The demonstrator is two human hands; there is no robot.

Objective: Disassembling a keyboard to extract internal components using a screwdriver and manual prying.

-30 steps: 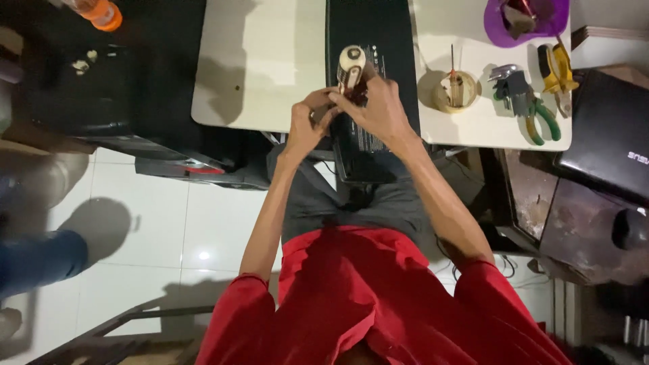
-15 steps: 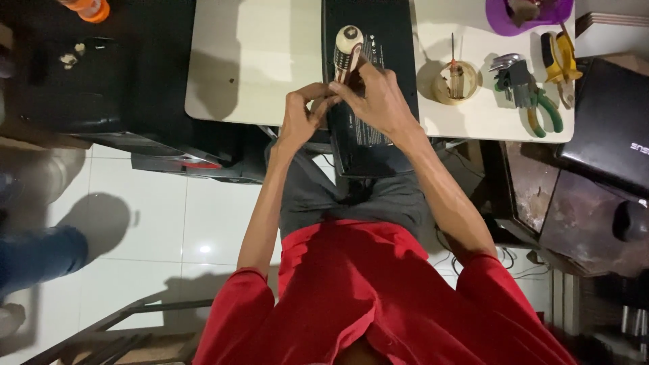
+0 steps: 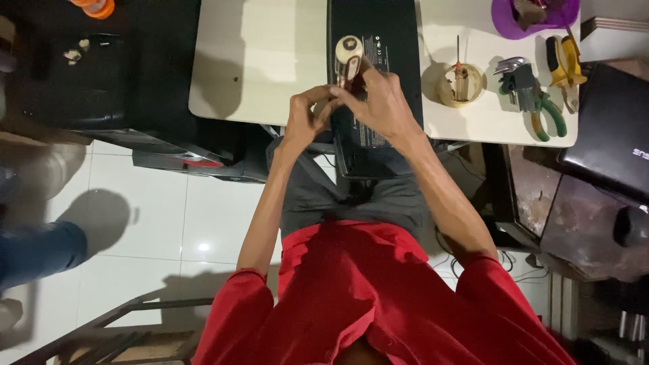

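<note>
The table (image 3: pixel 257 61) has a smooth, pale laminate top with a dull sheen. Across it, at twelve o'clock from the person, lies a matt black plastic device (image 3: pixel 372 40). The right hand (image 3: pixel 382 101) grips a tool (image 3: pixel 348 57) with a cream handle, smooth like plastic; the left hand (image 3: pixel 304 118) pinches at its lower end. At two o'clock, pliers (image 3: pixel 544 111) show green rubbery grips and grey metal jaws, next to bright steel hex keys (image 3: pixel 510 67). The bowl (image 3: pixel 534 17) is glossy purple plastic. The laptop (image 3: pixel 608 128) at three o'clock is matt black. The floor (image 3: pixel 162 223) is glossy white tile, mirroring light. The shirt (image 3: pixel 365 297) is soft red cloth.
</note>
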